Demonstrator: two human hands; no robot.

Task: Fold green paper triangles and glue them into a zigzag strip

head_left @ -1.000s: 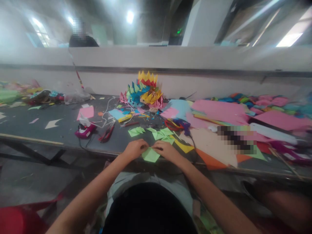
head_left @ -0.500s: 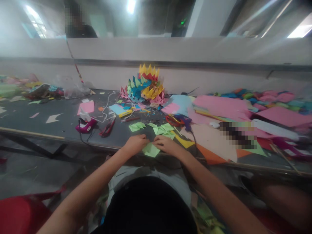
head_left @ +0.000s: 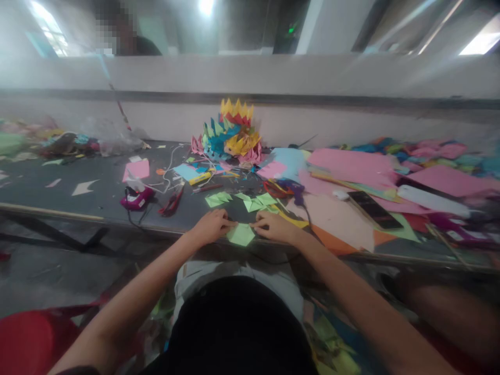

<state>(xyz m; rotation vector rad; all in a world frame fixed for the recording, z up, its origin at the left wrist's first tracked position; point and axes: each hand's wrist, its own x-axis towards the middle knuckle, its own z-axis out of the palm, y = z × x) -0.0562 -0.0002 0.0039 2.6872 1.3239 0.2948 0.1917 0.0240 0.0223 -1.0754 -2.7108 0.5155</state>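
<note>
A folded piece of light green paper (head_left: 241,235) lies at the table's near edge, with creases across its face. My left hand (head_left: 212,226) pinches its left corner between thumb and fingers. At the opposite corner my right hand (head_left: 272,227) pinches the paper in the same way. Just beyond my hands lie more folded green paper pieces, one group (head_left: 217,199) to the left and another (head_left: 258,201) to the right. Farther back stands a colourful folded-paper model (head_left: 230,138) with yellow, red, blue, green and pink points.
On the left are a purple glue gun (head_left: 137,198) and red-handled pliers (head_left: 172,202). To the right lie a phone (head_left: 375,209), large pink paper sheets (head_left: 353,166) and another purple tool (head_left: 461,229). A red stool (head_left: 37,341) stands at lower left. A person (head_left: 128,39) is behind the partition.
My hands have moved slightly apart, now at the paper's two side corners. The green paper shows a flatter, more pointed outline. The view has shifted a little.
</note>
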